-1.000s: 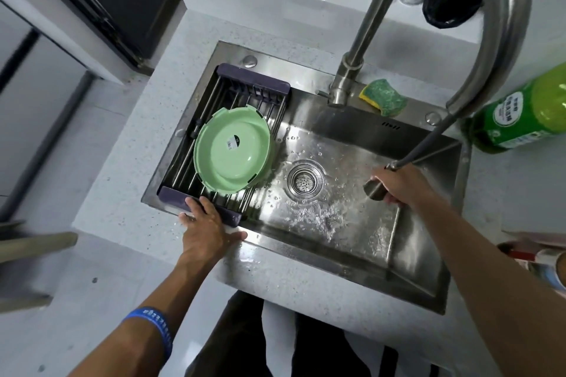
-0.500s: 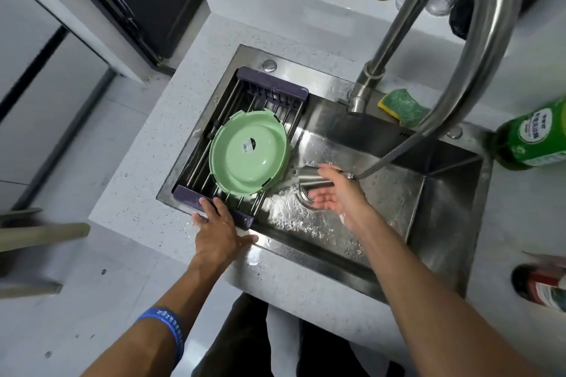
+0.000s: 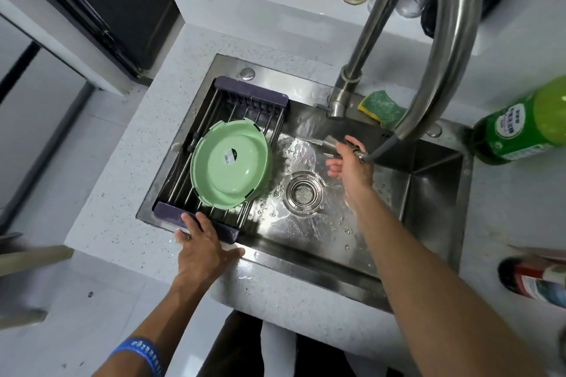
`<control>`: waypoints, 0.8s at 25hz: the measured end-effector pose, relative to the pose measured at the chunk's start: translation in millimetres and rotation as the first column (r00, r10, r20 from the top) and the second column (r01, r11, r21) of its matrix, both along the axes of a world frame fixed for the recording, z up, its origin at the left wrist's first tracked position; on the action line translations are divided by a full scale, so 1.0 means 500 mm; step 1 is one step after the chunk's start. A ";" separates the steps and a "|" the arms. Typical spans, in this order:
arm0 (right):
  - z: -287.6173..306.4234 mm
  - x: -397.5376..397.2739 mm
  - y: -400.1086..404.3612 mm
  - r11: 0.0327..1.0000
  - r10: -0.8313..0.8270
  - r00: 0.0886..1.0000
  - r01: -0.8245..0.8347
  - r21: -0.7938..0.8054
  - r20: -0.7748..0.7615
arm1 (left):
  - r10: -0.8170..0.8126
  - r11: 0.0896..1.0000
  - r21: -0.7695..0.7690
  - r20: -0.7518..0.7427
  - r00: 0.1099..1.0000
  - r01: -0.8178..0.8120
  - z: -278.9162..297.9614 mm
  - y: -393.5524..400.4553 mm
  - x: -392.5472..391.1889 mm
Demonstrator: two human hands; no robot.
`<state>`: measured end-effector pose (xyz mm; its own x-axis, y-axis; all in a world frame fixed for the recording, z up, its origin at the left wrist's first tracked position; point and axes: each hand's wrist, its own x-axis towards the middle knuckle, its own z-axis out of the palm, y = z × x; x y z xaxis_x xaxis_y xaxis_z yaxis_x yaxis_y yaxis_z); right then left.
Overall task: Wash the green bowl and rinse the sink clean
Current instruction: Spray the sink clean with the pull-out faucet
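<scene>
The green bowl (image 3: 230,165) lies upside down on a purple-ended drying rack (image 3: 251,92) that spans the left part of the steel sink (image 3: 425,193). My left hand (image 3: 204,246) rests flat on the rack's near end and the sink's front rim, holding nothing. My right hand (image 3: 352,169) grips the pull-out spray head (image 3: 330,141) over the basin, just behind the drain (image 3: 303,193). The nozzle points left at the back wall, and water runs over the wet basin floor. The grey hose (image 3: 384,148) leads back to the tall curved faucet (image 3: 428,49).
A green and yellow sponge (image 3: 382,109) lies on the back rim beside the faucet base. A green bottle (image 3: 520,128) stands at the right, a dark bottle (image 3: 533,280) at the near right. Several jars line the white ledge (image 3: 245,0) behind. Speckled white counter (image 3: 122,187) surrounds the sink.
My right hand has carried the spray head from the right of the basin across to the left, then back toward the rear wall. The left hand and bowl have stayed put.
</scene>
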<state>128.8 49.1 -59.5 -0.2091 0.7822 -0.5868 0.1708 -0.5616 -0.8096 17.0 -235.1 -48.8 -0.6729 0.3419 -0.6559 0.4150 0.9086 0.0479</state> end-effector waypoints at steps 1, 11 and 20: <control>0.003 0.025 0.008 0.999 0.028 0.998 -0.030 0.030 0.049 | 0.007 1.000 0.007 0.005 1.000 -0.007 0.001 -0.001 0.001; 0.042 0.235 0.082 0.911 0.207 0.771 -0.376 0.169 0.602 | 0.003 1.000 0.003 -0.014 1.000 -0.003 0.000 -0.002 0.004; 0.081 0.186 -0.046 0.794 0.498 0.486 -0.589 -0.151 0.718 | -0.005 1.000 -0.014 0.000 1.000 0.005 0.011 0.000 0.002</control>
<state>221.7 26.2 -19.2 -0.1832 0.7220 -0.6672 0.9364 -0.0785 -0.3420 18.0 -235.0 -43.5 -0.6711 0.3360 -0.6609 0.4197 0.9070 0.0350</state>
